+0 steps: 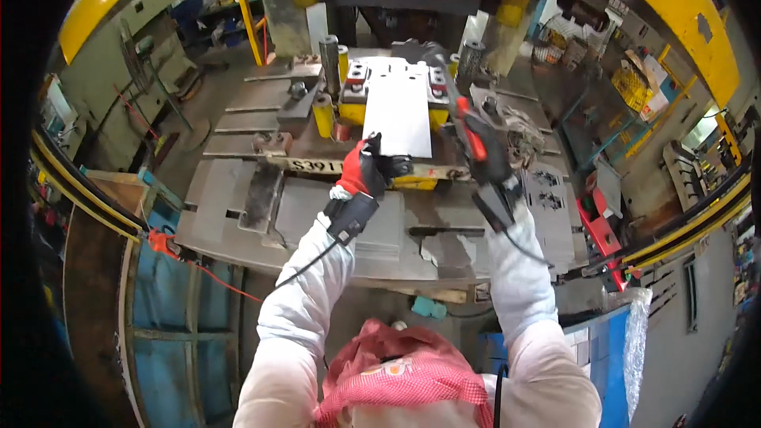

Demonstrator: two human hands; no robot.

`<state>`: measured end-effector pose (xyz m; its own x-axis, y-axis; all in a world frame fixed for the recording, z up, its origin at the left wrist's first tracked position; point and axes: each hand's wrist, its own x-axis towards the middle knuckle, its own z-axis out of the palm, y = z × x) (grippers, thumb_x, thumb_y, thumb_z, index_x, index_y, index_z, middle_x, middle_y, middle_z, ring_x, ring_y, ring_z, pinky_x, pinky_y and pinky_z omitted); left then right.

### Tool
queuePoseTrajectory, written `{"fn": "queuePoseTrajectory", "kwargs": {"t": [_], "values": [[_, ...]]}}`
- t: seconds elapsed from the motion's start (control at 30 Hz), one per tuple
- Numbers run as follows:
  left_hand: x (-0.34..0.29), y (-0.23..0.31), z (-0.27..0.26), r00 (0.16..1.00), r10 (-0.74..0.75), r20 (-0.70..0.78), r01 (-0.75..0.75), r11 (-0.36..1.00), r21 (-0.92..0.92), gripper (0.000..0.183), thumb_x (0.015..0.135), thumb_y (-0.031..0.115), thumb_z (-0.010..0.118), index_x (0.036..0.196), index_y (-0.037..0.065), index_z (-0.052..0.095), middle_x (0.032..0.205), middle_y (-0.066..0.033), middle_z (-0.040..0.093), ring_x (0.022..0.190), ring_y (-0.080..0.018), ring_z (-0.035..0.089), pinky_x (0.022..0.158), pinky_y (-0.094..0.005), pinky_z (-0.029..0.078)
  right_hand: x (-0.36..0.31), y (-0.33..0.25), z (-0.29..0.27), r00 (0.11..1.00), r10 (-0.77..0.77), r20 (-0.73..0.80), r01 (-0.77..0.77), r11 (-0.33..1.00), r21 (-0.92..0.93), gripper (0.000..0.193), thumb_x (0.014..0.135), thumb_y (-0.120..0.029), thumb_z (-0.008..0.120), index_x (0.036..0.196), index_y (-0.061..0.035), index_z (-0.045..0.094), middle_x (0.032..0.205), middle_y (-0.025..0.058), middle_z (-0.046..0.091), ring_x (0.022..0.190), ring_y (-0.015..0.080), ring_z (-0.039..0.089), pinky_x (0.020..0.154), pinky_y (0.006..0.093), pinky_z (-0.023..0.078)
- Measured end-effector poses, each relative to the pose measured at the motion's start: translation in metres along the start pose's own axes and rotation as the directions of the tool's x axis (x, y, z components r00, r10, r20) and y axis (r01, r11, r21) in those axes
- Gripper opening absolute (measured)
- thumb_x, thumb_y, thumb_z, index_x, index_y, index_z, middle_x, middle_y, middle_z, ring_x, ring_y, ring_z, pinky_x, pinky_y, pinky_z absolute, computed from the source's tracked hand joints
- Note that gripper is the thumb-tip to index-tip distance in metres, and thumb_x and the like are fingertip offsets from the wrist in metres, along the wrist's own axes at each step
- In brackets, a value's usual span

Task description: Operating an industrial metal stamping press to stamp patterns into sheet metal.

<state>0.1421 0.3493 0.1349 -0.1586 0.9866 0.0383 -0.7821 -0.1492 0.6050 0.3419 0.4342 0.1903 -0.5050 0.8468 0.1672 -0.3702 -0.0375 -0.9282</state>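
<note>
A pale flat metal sheet (399, 111) lies lengthwise on the die (354, 93) in the press, its near end toward me. My left hand (367, 170), in a red and black glove, is closed at the sheet's near left corner, with its dark fingers along the near edge. To the right of the sheet is my right hand (493, 160), in a dark glove. Its fingers are closed round a long, dark tool with a red handle (474, 136); the tool's exact kind is unclear. A black device is strapped to each wrist.
Flat grey sheets (376, 226) lie stacked on the press bed's near side; cut pieces (548, 198) lie right. Guide posts (330, 63) and yellow cylinders (323, 115) stand by the die. A blue-panelled frame (162, 289) is at left, a red stand (602, 234) at right.
</note>
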Motion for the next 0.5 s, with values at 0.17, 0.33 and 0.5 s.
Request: {"fn": "queuePoseTrajectory", "kwargs": {"t": [0.17, 0.33, 0.5], "values": [[0.004, -0.004, -0.019, 0.995, -0.038, -0.092, 0.043, 0.998, 0.055, 0.032, 0.086, 0.028, 0.048, 0.106, 0.003, 0.048, 0.088, -0.0132, 0.06, 0.067, -0.0241, 0.061, 0.059, -0.0364, 0.054, -0.173, 0.002, -0.029, 0.992, 0.098, -0.082, -0.105, 0.991, -0.079, 0.05, 0.08, -0.033, 0.052, 0.117, -0.0026, 0.04, 0.084, 0.0093, 0.057, 0.058, 0.0092, 0.049, 0.049, 0.0204, 0.038], [0.004, 0.0, -0.013, 0.99, -0.077, -0.122, 0.085, 0.994, 0.066, 0.032, 0.086, 0.027, 0.049, 0.108, 0.005, 0.048, 0.089, -0.0122, 0.06, 0.068, -0.025, 0.061, 0.058, -0.0358, 0.055, -0.296, 0.069, -0.063, 0.893, 0.386, -0.232, -0.411, 0.909, -0.073, 0.045, 0.08, -0.032, 0.052, 0.112, -0.0019, 0.043, 0.071, 0.0028, 0.05, 0.057, 0.0101, 0.048, 0.048, 0.0233, 0.035], [0.006, -0.004, 0.0, 0.996, -0.03, -0.081, 0.036, 0.997, 0.067, 0.03, 0.086, 0.029, 0.049, 0.106, 0.006, 0.05, 0.087, -0.0101, 0.061, 0.063, -0.0242, 0.061, 0.054, -0.0341, 0.054, -0.321, 0.097, -0.059, 0.845, 0.474, -0.248, -0.451, 0.881, 0.146, 0.044, 0.083, -0.02, 0.052, 0.122, -0.0045, 0.038, 0.08, 0.009, 0.057, 0.05, 0.0102, 0.046, 0.042, 0.0232, 0.036]]}}
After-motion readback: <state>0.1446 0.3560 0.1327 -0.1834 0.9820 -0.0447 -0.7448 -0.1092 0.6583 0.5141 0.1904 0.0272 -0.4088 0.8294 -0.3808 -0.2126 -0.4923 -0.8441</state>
